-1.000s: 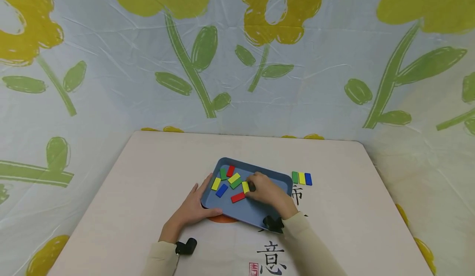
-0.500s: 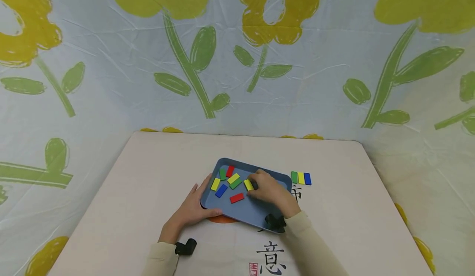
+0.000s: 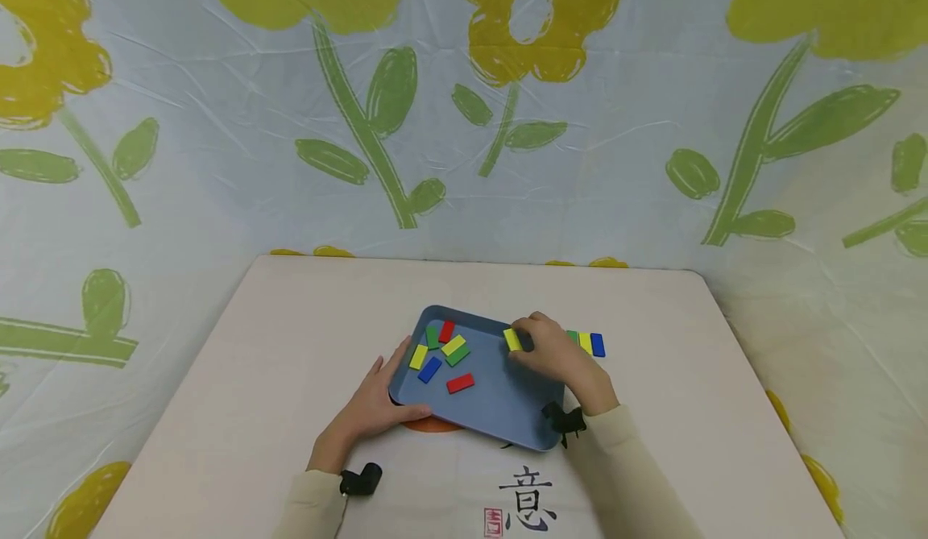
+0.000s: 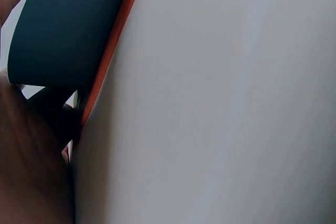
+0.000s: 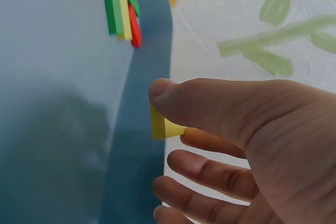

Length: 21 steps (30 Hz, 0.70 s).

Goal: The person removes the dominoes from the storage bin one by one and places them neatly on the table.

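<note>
A blue-grey tray [image 3: 507, 410] lies at an angle on the table, with several small coloured blocks in its left half. My left hand [image 3: 373, 402] rests against the tray's near-left corner, fingers along the left side and thumb along the front edge. My right hand [image 3: 554, 354] pinches a yellow block [image 3: 512, 340] between thumb and fingertip over the tray's far-right part. In the right wrist view the same yellow block [image 5: 159, 123] shows under the thumb, by the tray wall. A red block [image 3: 460, 383] lies apart from the cluster, which includes a blue block [image 3: 430, 370].
Beyond the tray's right end stands a row with a green block, partly hidden by my right hand, a yellow block [image 3: 585, 343] and a blue block [image 3: 598, 345]. An orange patch [image 3: 432, 424] shows under the tray's front edge. A flowered cloth [image 3: 616, 168] hangs behind the table.
My right hand has lifted the yellow block from beside the red one and carried it right and away from me, towards the tray's far edge. My left hand stays at the tray's corner.
</note>
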### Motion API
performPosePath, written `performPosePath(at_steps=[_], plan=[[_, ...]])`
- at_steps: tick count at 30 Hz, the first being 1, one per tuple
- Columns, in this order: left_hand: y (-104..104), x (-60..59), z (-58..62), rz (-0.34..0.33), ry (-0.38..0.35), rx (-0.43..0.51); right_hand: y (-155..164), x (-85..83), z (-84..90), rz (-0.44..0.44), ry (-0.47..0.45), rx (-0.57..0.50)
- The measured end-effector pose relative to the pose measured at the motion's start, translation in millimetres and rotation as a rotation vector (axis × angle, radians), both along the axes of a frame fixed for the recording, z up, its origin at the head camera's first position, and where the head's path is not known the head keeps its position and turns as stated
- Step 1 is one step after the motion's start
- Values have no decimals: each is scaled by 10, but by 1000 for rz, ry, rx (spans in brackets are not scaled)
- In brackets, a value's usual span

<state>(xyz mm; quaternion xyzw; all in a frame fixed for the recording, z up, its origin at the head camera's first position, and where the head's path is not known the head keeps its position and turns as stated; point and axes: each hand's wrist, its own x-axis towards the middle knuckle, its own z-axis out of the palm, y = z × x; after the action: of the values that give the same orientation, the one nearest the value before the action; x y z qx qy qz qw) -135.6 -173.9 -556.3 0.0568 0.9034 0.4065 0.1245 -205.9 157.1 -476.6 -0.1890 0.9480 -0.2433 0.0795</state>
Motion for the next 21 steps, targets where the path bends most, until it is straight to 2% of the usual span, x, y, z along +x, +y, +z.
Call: performPosePath(at_steps=[15,21], plan=[[7,-1,5,3,-8,-3,592,-34,148,-99,-19,-34],[3,0,-1,4,0,-4,832,-37,156,-140,-3,-3]])
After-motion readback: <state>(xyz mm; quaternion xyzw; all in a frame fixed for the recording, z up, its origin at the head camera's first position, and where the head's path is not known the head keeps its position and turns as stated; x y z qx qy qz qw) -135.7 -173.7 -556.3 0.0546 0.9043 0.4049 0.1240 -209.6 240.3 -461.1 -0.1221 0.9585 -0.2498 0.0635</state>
